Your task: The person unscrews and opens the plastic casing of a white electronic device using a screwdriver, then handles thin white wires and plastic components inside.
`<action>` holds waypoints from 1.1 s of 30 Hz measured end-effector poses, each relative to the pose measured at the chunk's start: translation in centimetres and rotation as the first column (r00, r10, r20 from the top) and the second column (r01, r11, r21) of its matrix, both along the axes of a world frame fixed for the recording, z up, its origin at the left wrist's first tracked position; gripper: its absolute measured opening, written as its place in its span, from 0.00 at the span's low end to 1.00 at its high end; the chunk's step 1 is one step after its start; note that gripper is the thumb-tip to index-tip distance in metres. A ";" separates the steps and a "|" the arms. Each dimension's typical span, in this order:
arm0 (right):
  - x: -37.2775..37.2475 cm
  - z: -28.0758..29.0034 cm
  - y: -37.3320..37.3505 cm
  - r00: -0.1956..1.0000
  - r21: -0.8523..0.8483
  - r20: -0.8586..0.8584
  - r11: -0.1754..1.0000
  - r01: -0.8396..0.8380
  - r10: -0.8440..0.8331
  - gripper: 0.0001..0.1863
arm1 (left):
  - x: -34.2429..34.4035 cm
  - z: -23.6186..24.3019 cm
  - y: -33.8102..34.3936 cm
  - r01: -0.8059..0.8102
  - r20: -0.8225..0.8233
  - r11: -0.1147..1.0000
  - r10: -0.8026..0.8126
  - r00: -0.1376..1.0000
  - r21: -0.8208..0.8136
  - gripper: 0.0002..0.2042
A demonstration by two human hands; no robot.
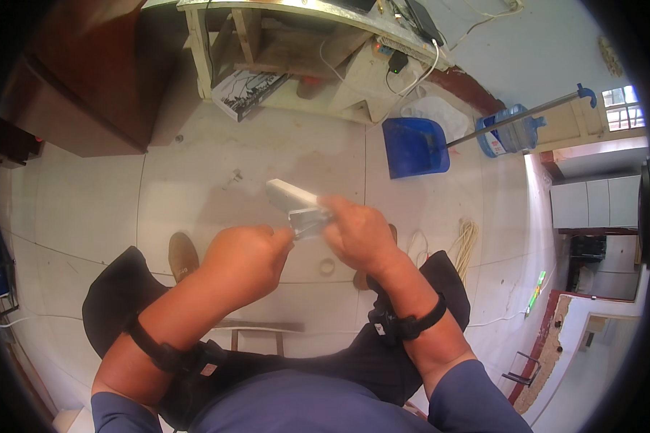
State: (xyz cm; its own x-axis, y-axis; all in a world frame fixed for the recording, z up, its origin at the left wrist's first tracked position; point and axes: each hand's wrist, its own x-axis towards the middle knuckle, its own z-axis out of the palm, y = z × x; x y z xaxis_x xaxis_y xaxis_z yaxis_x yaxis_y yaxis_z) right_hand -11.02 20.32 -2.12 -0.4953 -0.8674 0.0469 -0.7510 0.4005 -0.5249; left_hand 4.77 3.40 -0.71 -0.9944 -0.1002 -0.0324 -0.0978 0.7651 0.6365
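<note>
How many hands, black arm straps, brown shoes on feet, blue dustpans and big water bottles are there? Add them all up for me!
Bare hands: 2
Black arm straps: 2
Brown shoes on feet: 2
Blue plastic dustpan: 1
Big clear-blue plastic water bottle: 1
Total: 8

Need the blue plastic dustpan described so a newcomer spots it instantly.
Find the pale wooden desk along the top. Below its right end, on the whitish tiled floor, is a squarish, deep-blue plastic dustpan, left of a translucent blue water bottle. Unlike that rounded bottle, it is flat and opaque, with a long grey pole ending in a blue hook.
</note>
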 end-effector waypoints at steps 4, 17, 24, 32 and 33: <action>0.2 0.6 0.3 1.000 0.055 0.013 0.998 0.027 -0.027 0.18 | -0.1 1.0 0.3 0.069 0.005 0.982 -0.069 0.998 -0.176 0.08; -0.9 2.0 -0.3 0.615 -0.005 0.724 0.889 0.459 -0.313 0.22 | -0.2 2.5 -3.2 -0.425 0.208 0.629 0.390 0.897 0.651 0.15; 0.4 2.7 -1.2 0.309 -0.102 0.950 0.894 0.437 -0.043 0.24 | -1.1 -1.3 -2.3 -0.525 0.458 0.020 0.462 0.760 0.851 0.16; 1.8 3.4 -1.3 0.204 -0.211 0.968 0.920 0.329 0.149 0.30 | -2.7 0.5 -2.3 -0.443 0.489 -0.212 0.453 0.745 0.871 0.20; 2.0 3.3 -1.3 0.198 -0.211 0.969 0.921 0.328 0.151 0.30 | -2.8 0.6 -2.3 -0.417 0.474 -0.226 0.439 0.763 0.880 0.19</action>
State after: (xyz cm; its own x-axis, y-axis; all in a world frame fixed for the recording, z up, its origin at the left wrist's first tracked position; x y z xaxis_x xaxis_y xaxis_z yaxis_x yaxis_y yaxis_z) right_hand -9.06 19.03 1.18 -0.4263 -0.8565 -0.2909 0.4676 0.0667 -0.8814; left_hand 2.02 1.14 -0.13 -0.7328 -0.3860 -0.5603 -0.0798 -0.7690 0.6342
